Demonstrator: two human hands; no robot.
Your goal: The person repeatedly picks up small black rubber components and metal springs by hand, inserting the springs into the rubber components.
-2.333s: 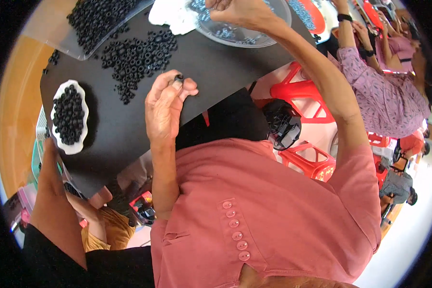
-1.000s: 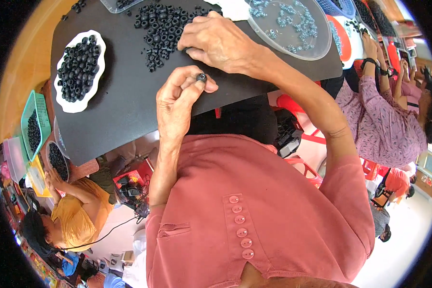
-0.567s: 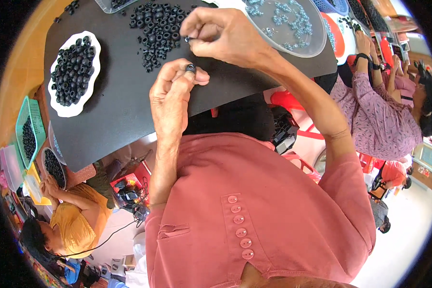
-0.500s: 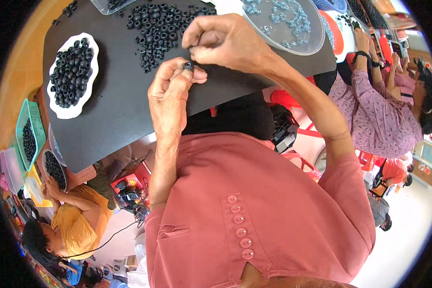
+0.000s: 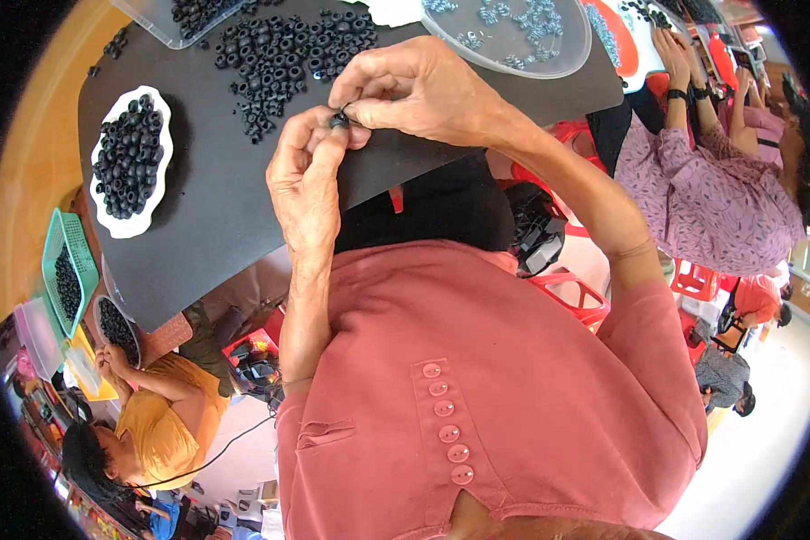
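My left hand [image 5: 308,184] pinches a small round black plastic piece [image 5: 338,121] between thumb and fingertips, its opening facing up. Close against it is my right hand [image 5: 427,94], thumb and forefinger closed on a tiny dark bit at the rim of the piece, too small to name. Both hands hover over the near edge of the dark table [image 5: 225,198]. Just beyond them lies a loose heap of similar black pieces [image 5: 283,58]. A white scalloped dish [image 5: 128,227] full of black pieces stands at the left.
A clear round tray [image 5: 578,63] with small metal springs sits at the far right, beside an orange tray [image 5: 627,49]. A clear plastic box [image 5: 173,34] is at the far left. Co-workers in yellow [image 5: 175,418] and purple [image 5: 693,198] sit at either side, near a green basket [image 5: 83,243].
My right hand has come down and in, so its fingertips now meet the black piece in my left hand. The whole view has shifted slightly.
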